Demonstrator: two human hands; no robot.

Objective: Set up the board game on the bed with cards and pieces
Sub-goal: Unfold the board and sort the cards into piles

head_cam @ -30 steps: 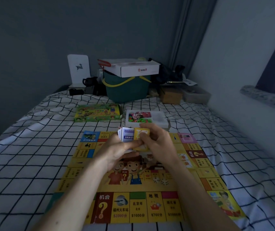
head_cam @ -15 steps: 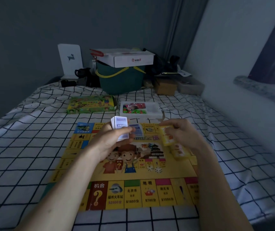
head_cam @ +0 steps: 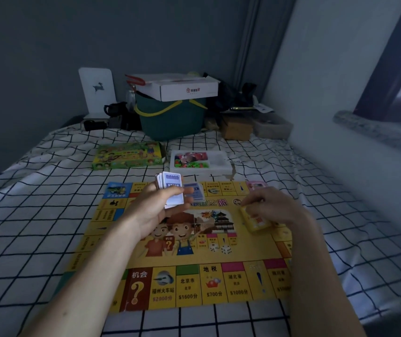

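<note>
Game box [head_cam: 127, 155]: lies flat on the far left of the checked bed sheet [head_cam: 24, 215], beyond the board; it plays no part in the layout as it stands.
Board [head_cam: 187, 283]: already unfolded and flat on the bed, its near edge toward the person. This step looks done.
Left hand [head_cam: 157, 207]: raised over the far left part of the board, fingers and thumb curled round a stack of blue-backed cards [head_cam: 171, 189] held upright. These cards are not yet on the board.
Loose blue card [head_cam: 197, 190]: shows just right of the held stack, at the left fingertips; I cannot tell whether it lies on the board or is part of the held cards.
Pieces tray [head_cam: 202, 160]: white tray beyond the board's far edge, with green and red pieces inside. No pieces appear on the board, so this looks like work left to do.
Printed dice: the two dice near the centre seem to be part of the board artwork, not real ones.
Yellow card pile [head_cam: 258, 221]: lies on the right of the board's centre area.
Right hand [head_cam: 271, 206]: low over the yellow card pile, fingers bent down at its far end; whether it grips or only touches, I cannot tell.
Progress: roughly midway, by my judgement; board and one card pile placed, blue cards and pieces outstanding.
</note>
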